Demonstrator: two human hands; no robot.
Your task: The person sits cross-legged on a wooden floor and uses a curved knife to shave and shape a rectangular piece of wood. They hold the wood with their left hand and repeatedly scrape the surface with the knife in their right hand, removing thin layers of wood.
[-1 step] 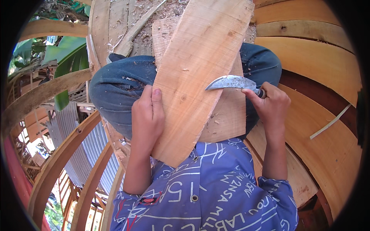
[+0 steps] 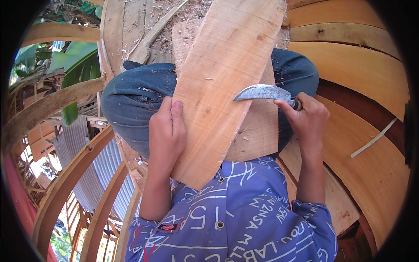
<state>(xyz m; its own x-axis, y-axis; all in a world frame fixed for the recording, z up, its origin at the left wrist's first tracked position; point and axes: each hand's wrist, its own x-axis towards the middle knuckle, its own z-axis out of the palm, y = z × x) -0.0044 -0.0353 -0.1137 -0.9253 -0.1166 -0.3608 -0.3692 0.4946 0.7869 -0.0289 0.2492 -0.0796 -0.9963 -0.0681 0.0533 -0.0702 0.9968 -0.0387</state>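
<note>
— Hands first: where are they?

— Left hand (image 2: 167,131) is clamped on the left edge of the pale wooden board (image 2: 227,83), thumb lying up along the face and fingers wrapped behind it. Right hand (image 2: 309,120) is closed round the handle of a curved knife (image 2: 262,92), well apart from the left, on the board's other side.

— And the board itself?

— It leans across the person's lap, slanting from near the chest up and away to the right, over the knees in blue jeans (image 2: 135,98). A second, shorter board (image 2: 255,131) lies under it.

— Where does the blade sit?

— Its grey, hooked tip lies on the right part of the top board's face, pointing left. Whether it bites into the wood, I cannot tell.

— Around them?

— Curved wooden planks (image 2: 349,65) to the right, wood shavings (image 2: 174,17) on the boards ahead, bent timber ribs (image 2: 65,192) to the left with corrugated metal sheets (image 2: 83,153) below, and green leaves (image 2: 74,56) beyond.
</note>
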